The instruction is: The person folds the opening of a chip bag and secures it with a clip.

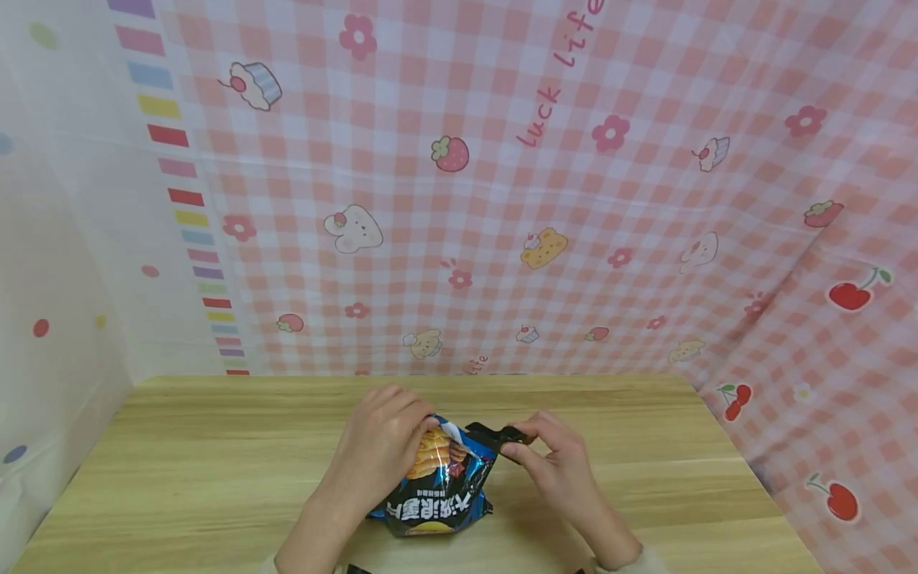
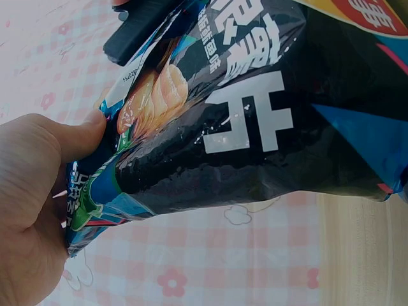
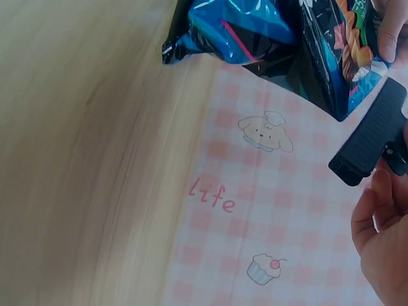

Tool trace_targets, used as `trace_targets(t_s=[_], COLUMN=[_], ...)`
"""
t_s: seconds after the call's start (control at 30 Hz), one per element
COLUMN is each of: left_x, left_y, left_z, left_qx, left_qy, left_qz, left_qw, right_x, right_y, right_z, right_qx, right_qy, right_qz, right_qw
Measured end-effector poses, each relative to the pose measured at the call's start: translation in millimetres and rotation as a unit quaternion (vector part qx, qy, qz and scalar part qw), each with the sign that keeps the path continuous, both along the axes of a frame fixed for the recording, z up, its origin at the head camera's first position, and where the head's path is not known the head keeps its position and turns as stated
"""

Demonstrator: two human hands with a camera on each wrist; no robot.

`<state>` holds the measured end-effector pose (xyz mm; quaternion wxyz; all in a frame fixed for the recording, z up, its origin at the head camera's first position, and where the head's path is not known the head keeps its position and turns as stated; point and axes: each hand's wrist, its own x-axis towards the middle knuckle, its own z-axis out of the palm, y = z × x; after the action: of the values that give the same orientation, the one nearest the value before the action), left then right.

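A black and blue chip bag (image 1: pixel 437 498) with pictures of ridged chips stands tilted over the table, its lettering upside down in the head view. My left hand (image 1: pixel 383 442) grips the bag's top end, and in the left wrist view the thumb (image 2: pixel 83 134) presses on the folded film. Between thumb and fingers, my right hand (image 1: pixel 555 454) pinches a black bag clip (image 3: pixel 370 137) beside that same end. In the right wrist view a narrow gap shows between the clip and the bag's corner. Whether the clip's arms are apart is hard to tell.
Under the bag lies a light wood-grain table (image 1: pixel 215 454). A pink checked cloth (image 1: pixel 488 191) with cartoon prints hangs behind the table and along the right side. To the left hangs a white dotted cloth (image 1: pixel 64 263).
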<state>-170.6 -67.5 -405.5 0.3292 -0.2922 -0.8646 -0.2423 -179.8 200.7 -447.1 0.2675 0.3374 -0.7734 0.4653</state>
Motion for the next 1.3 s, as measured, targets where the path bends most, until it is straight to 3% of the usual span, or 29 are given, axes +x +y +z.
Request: trace_targets(t_s=[0.3, 0.6, 0.97, 1.3], left_x=[1.2, 2.1, 2.8, 2.0], left_y=[0.6, 1.2, 0.3, -1.4], left_z=[-0.9, -1.4, -0.4, 1.4], left_qx=[-0.003, -0.003, -0.006, -0.008], left_qy=[0.001, 0.003, -0.005, -0.017], left_qz=[0.000, 0.000, -0.001, -0.005], left_qw=[1.0000, 1.0000, 1.0000, 0.9998], right_x=[-1.1, -0.9, -2.5, -0.7], right_y=[-10.0, -18.5, -28.0, -35.9], right_z=[-4.7, -3.0, -2.4, 4.3], right_qx=[-0.009, -0.013, -0.020, -0.019], right_qy=[0.030, 0.029, 0.014, -0.019], right_qz=[0.006, 0.004, 0.013, -0.009], right_qw=[0.9995, 0.9995, 0.9996, 0.9996])
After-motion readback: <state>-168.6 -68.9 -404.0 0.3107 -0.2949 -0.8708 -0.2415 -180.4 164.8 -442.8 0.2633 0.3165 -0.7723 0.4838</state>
